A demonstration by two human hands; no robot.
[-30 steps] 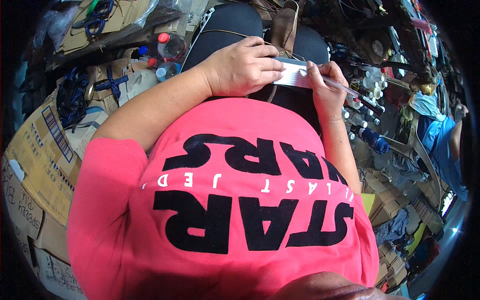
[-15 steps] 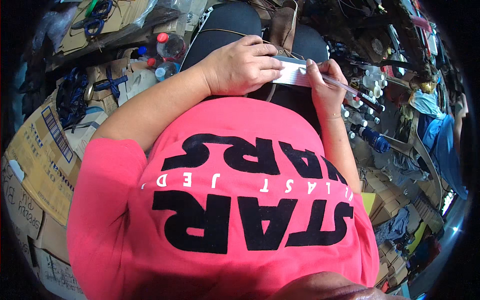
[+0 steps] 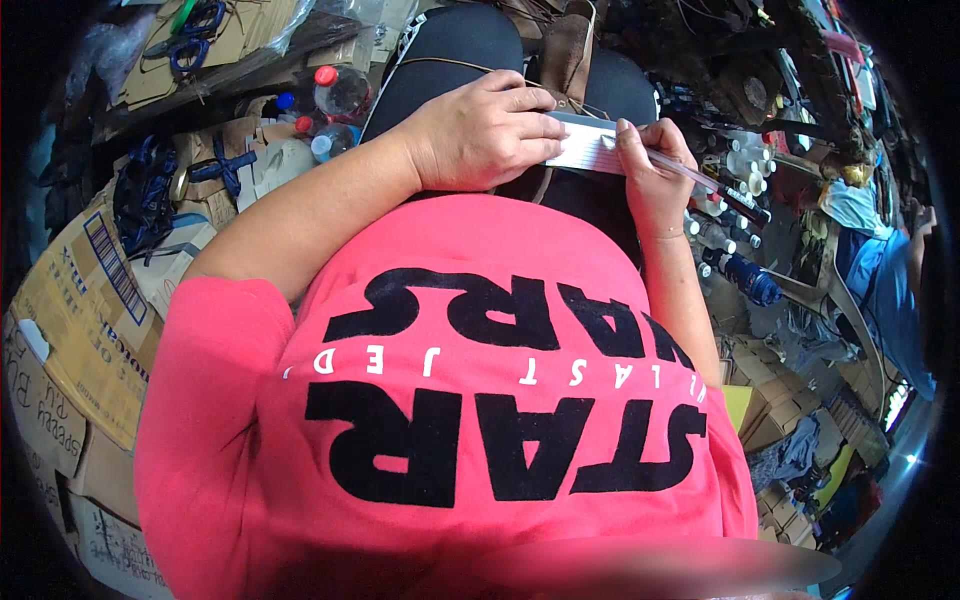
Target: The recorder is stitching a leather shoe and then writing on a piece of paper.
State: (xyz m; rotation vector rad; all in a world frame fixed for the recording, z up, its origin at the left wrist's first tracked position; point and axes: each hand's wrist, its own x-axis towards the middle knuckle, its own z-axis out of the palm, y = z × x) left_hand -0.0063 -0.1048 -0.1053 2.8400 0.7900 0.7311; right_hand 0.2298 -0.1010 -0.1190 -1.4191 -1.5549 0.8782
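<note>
A small white ruled notepad [image 3: 585,148] lies low in front of my belly, between my knees. My left hand [image 3: 492,130] is closed over the pad's left end, its fingers curled, and their grip underneath is hidden. At the pad's right end, my right hand [image 3: 655,170] pinches a clear pen [image 3: 698,178] with a dark end. The pen's tip points left onto the ruled paper, and its dark end sticks out to the right past the hand. I cannot make out any fresh marks on the page.
Left of my legs lie clear bottles with red caps [image 3: 340,92] and flattened cardboard [image 3: 85,290]. Several small bottles with white caps [image 3: 748,165] stand to the right. A brown leather piece [image 3: 567,58] with a thin cord is between my knees. Blue cloth [image 3: 880,285] hangs far right.
My right hand and the pen have shifted very slightly to the right along the pad. My left hand and the notepad stay in place.
</note>
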